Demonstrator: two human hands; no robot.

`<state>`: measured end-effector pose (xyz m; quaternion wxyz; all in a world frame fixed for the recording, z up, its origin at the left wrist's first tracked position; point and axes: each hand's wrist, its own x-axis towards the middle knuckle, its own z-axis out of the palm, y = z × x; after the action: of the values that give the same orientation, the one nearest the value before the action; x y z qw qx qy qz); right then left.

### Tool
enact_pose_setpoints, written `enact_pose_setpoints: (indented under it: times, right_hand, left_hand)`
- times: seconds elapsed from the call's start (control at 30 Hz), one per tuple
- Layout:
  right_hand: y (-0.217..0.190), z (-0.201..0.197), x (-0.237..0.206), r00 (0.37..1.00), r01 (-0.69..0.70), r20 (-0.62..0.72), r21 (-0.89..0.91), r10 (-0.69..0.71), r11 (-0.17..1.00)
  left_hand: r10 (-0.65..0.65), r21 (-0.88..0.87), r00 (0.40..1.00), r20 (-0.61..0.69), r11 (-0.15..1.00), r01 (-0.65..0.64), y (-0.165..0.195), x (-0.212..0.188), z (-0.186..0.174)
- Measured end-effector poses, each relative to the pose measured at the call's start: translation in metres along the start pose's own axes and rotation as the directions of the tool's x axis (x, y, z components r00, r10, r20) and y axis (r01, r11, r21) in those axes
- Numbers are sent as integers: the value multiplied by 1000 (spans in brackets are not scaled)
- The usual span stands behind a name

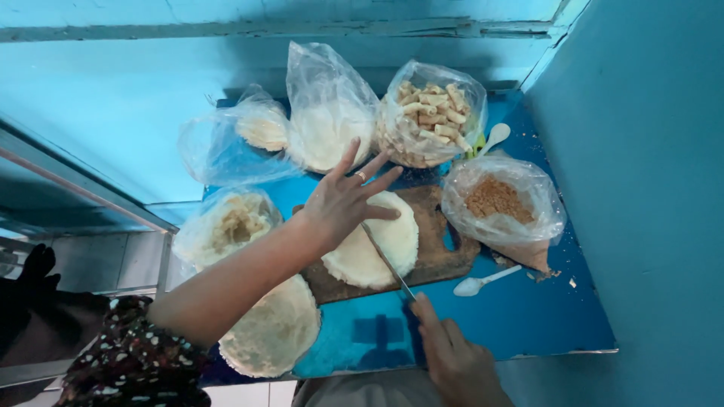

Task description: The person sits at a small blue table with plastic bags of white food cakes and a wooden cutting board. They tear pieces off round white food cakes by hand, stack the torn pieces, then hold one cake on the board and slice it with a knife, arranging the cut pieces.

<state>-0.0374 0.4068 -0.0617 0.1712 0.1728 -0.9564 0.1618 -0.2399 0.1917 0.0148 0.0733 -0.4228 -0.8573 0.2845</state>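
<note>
Landmark: wooden cutting board [441,252], lying on the blue bench [528,316].
Bag of pale crumbly filling [226,226]: left of the board.
Stack of round wrappers [273,332]: lower left of the board, overhanging the bench edge.
Left hand [343,200]: grip wide, fingers spread, palm pressing the pale round wrapper [392,241] that lies on the board.
Knife [386,260]: thin blade laid across the wrapper on the board.
Right hand [452,358]: below the board, grip closed around the knife handle.
Bag of rolled pastries [431,113]: above the board.
White spoon [483,281]: just right of the board.
Bag of brown crumbs [501,203]: right of the board.
</note>
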Motion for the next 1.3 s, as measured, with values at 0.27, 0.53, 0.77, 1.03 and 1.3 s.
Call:
enact_pose_setpoints:
  times: [0.27, 0.53, 0.77, 1.03, 1.3]
  right_hand:
    - [-3, 15, 29, 999, 34, -7, 14, -34, 999]
    - [11, -13, -18, 998, 53, -23, 58, -51, 997]
    - [0, 8, 12, 991, -18, 136, 0, 18, 1000]
    - [7, -14, -16, 995, 53, -86, 121, -43, 991]
    - [13, -6, -19, 997, 0, 76, 52, -4, 999]
  left_hand:
    - [-48, 55, 992, -119, 997, 55, 8, 6, 13]
    - [0, 62, 999, 32, 998, -2, 4, -1, 0]
    - [-39, -2, 995, -92, 999, 39, 5, 4, 11]
    - [-8, 42, 998, 67, 999, 5, 2, 2, 0]
    - [-14, 32, 994, 105, 999, 10, 2, -3, -10]
